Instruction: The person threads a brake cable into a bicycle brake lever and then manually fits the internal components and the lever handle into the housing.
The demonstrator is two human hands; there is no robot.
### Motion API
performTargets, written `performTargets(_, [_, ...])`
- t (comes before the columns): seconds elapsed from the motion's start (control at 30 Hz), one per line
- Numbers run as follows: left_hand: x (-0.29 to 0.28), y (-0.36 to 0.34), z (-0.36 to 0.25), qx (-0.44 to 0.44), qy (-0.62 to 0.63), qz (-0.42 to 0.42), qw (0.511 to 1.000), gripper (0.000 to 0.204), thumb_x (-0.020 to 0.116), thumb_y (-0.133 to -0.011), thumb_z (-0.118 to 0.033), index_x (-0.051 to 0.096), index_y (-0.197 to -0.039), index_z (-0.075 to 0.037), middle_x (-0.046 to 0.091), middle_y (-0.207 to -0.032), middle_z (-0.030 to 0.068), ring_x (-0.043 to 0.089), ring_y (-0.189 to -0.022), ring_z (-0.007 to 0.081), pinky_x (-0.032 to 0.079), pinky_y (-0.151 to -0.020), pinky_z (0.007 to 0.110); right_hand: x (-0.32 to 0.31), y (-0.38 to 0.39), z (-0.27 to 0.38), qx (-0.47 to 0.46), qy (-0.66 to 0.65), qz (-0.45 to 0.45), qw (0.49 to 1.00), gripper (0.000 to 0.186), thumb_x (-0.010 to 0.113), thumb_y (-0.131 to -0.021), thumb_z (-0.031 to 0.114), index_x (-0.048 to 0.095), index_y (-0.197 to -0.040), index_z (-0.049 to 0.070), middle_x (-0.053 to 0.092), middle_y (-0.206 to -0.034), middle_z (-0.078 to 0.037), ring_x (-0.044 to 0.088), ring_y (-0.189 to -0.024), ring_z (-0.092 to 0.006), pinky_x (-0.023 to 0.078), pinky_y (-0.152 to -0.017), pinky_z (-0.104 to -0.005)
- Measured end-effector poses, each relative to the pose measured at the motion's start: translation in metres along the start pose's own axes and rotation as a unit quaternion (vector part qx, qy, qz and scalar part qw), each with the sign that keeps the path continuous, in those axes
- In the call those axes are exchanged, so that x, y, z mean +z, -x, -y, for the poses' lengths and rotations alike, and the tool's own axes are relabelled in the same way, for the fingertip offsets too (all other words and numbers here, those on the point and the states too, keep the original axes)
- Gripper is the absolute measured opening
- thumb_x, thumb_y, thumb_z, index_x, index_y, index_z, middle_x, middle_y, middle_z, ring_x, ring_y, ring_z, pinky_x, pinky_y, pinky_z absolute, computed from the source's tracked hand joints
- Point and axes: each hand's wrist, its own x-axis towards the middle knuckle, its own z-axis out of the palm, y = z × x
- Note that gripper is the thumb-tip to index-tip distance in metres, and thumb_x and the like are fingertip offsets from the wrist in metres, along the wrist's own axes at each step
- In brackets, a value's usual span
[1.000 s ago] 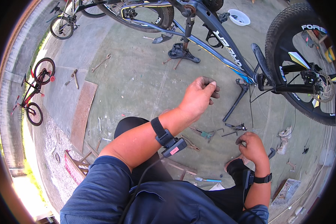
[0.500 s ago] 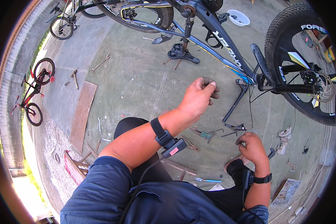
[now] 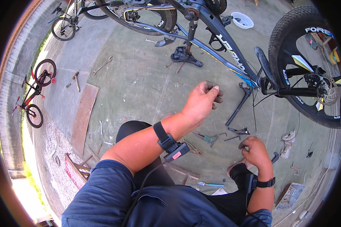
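My left hand [image 3: 202,101] is raised in the middle, thumb pressed to curled, blackened fingers. What it pinches, if anything, is too small to make out. My right hand [image 3: 255,151], lower and to the right, is closed with thumb and fingertips together, and its contents are hidden too. Beyond my hands a dark blue mountain bike [image 3: 225,45] stands upside down, its saddle [image 3: 185,56] on the ground. The handlebar [image 3: 238,106] lies between my left hand and the front wheel [image 3: 291,41]. A black brake lever [image 3: 240,131] lies on the ground just above my right hand.
Pliers [image 3: 193,147], a green-handled tool [image 3: 209,139], a blue-handled tool [image 3: 211,184] and a wrench [image 3: 102,65] lie about. A white basin [image 3: 242,20] stands at the back. A rusty plate [image 3: 85,118], a low wooden stool [image 3: 76,171] and a red-black bike [image 3: 35,92] are left.
My left hand has dropped very slightly, its fingers still pinched. My right hand has hardly moved. The view has shifted slightly.
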Motion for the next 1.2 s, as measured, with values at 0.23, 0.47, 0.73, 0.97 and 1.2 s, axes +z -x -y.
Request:
performTargets(0.23, [0.0,0.001,-0.001,-0.005,-0.004,0.0,1.0,0.022,0.052,-0.1,-0.02,0.054,-0.111,-0.001,0.065,-0.103,0.0091,0.063,-0.086,0.015,0.048,-0.067,0.027,0.0,-0.001,0.001,0.0,0.001,-0.001,1.0,0.012,0.066,-0.065,0.005,0.07,-0.076,0.007,0.062,-0.075,-0.014,0.06,-0.079,-0.0369,0.049,-0.077,-0.0452])
performTargets(0.47, [0.0,0.001,-0.002,-0.003,-0.004,-0.003,1.0,0.022,0.052,-0.1,-0.02,0.055,-0.111,-0.001,0.065,-0.102,0.009,0.063,-0.086,0.0149,0.048,-0.068,0.028,0.0,-0.001,0.001,0.006,0.009,-0.003,1.0,0.013,0.066,-0.066,0.006,0.07,-0.078,0.007,0.062,-0.076,-0.014,0.06,-0.081,-0.0366,0.049,-0.077,-0.0454])
performTargets(0.73, [0.0,-0.001,0.014,0.077,-0.177,0.093,0.977,0.028,0.061,-0.092,-0.019,0.057,-0.113,-0.001,0.064,-0.103,0.0119,0.064,-0.087,0.0218,0.051,-0.073,0.033,-0.004,-0.004,0.011,0.037,-0.074,-0.04,0.996,0.012,0.066,-0.069,0.002,0.069,-0.081,0.003,0.063,-0.079,-0.013,0.061,-0.08,-0.0327,0.049,-0.074,-0.0394])
performTargets(0.97, [0.002,0.017,0.04,0.259,-0.442,0.285,0.81,0.029,0.066,-0.083,-0.014,0.062,-0.109,-0.005,0.062,-0.1,0.0174,0.061,-0.088,0.0386,0.048,-0.079,0.047,0.006,-0.006,0.007,0.011,-0.194,-0.103,0.976,0.009,0.063,-0.078,-0.005,0.066,-0.086,-0.002,0.062,-0.078,-0.007,0.059,-0.074,-0.0173,0.047,-0.069,-0.0306])
performTargets(1.2, [0.003,0.019,0.037,0.229,-0.493,0.272,0.794,0.018,0.06,-0.085,-0.015,0.065,-0.1,-0.007,0.063,-0.09,0.0159,0.062,-0.087,0.0387,0.048,-0.075,0.048,-0.002,-0.005,0.004,0.074,-0.296,-0.089,0.948,0.01,0.07,-0.08,0.0,0.066,-0.089,-0.001,0.062,-0.082,-0.007,0.061,-0.076,-0.0149,0.049,-0.069,-0.027])
